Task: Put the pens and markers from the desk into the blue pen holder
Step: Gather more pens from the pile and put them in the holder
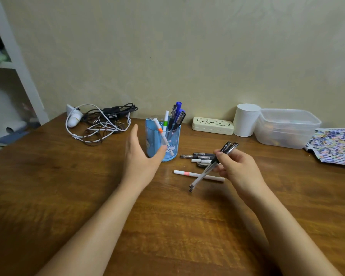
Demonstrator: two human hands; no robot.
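The blue pen holder (172, 139) stands upright mid-desk with several pens and markers in it. My left hand (140, 156) is open around its left side, thumb touching the front wall. My right hand (234, 166) is shut on a bundle of black-capped clear pens (213, 163), held tilted above the desk to the holder's right. A white marker with a pink band (189, 174) lies flat below the holder. A small pile of black and white pens (200, 158) lies between the holder and my right hand.
A tangle of cables and a white charger (98, 123) lies back left. Along the wall to the right stand a cream case (212, 125), a white cup (245, 120) and a clear plastic box (287, 127). Patterned paper (333, 146) lies at the far right.
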